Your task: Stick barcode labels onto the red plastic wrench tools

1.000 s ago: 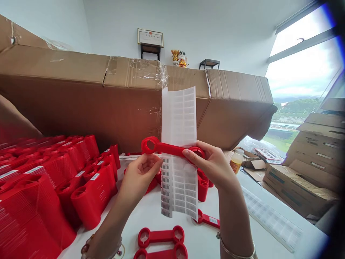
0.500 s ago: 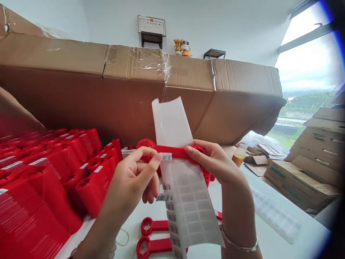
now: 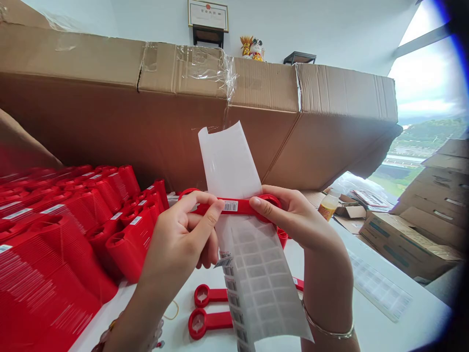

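Both hands hold up a red plastic wrench-shaped tool (image 3: pixel 234 206) with a ring at each end. My left hand (image 3: pixel 179 239) wraps its left end, and my right hand (image 3: pixel 293 217) pinches the right ring, partly hiding it. A white barcode label (image 3: pixel 230 206) lies flat on the handle between them. A translucent label backing sheet (image 3: pixel 256 278) passes behind the handle and hangs below it, with a column of barcode labels (image 3: pixel 230 286) along its left edge. Its blank upper part (image 3: pixel 227 161) stands above the handle.
Several stacked red moulded pieces (image 3: pixel 91 230) with white labels fill the left. Two red ring ends (image 3: pixel 205 313) lie on the white table (image 3: pixel 410 318), near a rubber band (image 3: pixel 174 310). Large cardboard boxes (image 3: pixel 183 93) stand behind; a yellow-filled bottle (image 3: pixel 329 205) and more boxes (image 3: pixel 403 244) stand right.
A barcode label now sits on the red handle, absent a second ago. The backing sheet has dropped and tilted across the lower tool. My left thumb has moved off the label, and the view has tilted upward.
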`<state>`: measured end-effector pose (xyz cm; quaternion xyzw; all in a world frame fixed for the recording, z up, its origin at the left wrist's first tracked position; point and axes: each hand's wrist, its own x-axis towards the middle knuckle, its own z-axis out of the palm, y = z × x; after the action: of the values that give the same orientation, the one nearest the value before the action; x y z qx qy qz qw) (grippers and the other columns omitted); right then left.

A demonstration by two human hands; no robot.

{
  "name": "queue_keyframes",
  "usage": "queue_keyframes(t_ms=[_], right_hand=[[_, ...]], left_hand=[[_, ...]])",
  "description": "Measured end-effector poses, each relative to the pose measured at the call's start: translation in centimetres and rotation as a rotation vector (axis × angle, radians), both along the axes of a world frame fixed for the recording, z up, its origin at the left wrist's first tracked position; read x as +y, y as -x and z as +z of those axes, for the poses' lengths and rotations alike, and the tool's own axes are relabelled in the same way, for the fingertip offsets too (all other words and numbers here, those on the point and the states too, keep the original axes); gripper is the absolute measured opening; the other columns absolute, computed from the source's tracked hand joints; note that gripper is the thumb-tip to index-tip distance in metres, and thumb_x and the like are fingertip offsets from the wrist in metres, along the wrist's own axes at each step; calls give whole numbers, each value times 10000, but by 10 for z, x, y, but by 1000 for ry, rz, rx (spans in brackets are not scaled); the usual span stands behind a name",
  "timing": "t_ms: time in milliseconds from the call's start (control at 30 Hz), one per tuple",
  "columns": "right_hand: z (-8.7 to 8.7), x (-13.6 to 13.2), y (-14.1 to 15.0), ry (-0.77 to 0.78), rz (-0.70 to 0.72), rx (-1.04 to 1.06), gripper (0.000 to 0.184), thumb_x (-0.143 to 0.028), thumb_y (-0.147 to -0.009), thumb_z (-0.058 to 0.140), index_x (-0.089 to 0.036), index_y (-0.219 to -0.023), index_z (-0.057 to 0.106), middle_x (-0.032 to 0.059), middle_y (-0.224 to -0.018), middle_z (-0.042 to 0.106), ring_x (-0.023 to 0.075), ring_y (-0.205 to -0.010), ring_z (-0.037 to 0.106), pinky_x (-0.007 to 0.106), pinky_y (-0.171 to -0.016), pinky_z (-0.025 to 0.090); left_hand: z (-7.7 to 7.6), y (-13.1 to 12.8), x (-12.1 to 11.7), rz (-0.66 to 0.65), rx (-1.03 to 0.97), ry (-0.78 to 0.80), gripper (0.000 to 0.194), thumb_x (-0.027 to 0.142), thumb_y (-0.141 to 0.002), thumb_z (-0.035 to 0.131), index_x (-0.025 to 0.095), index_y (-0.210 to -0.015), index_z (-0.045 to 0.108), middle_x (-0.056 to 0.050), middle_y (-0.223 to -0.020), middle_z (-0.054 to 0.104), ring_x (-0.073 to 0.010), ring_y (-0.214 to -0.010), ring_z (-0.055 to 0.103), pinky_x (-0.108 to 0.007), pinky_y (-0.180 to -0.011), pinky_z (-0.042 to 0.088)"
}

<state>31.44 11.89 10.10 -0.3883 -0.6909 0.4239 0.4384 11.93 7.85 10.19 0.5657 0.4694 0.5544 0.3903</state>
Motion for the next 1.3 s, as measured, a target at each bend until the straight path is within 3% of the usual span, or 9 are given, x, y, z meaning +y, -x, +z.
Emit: queue_keyframes(t_ms=[167, 500, 667, 833, 1300], right_hand=[[0, 0, 1, 18, 6, 13, 417, -600, -874, 755, -186, -908, 713, 21, -771, 640, 133, -678, 553, 217, -541, 456], [-2, 1, 2, 1, 15, 6, 396, -590, -895, 736, -195, -930, 736, 35, -812, 665, 145, -711, 578, 225, -570, 478], [-2, 1, 2, 2, 13, 3, 330, -530, -878, 778, -205, -919, 734, 24, -804, 662, 145, -705, 572, 226, -566, 466], [-3, 1, 2, 2, 8, -3, 394, -597, -894, 731, -205, -936, 737, 37, -826, 681, 155, -716, 591, 237, -579, 489], [-2, 1, 4, -8, -2, -6, 340, -540, -869, 781, -204, -897, 730, 22, -793, 668, 149, -695, 574, 236, -561, 462]], left_hand=[[1, -4, -5, 80, 17, -17, 176, 307, -979, 617, 223, -828, 650, 70, -360, 499, -71, -349, 386, -121, -385, 304], [-4, 0, 4, -1, 22, -25, 195, 361, -986, 612, 235, -840, 646, 61, -364, 525, -92, -332, 406, -148, -360, 314], [-2, -2, 1, 54, 46, -29, 188, 333, -995, 615, 232, -837, 635, 77, -368, 509, -78, -352, 392, -134, -378, 305], [-2, -3, 1, 58, 45, -30, 187, 335, -995, 613, 229, -841, 625, 79, -369, 505, -78, -348, 389, -135, -375, 304], [-4, 5, 8, -28, 84, -15, 209, 397, -992, 623, 237, -860, 596, 78, -381, 545, -93, -333, 443, -141, -359, 338]])
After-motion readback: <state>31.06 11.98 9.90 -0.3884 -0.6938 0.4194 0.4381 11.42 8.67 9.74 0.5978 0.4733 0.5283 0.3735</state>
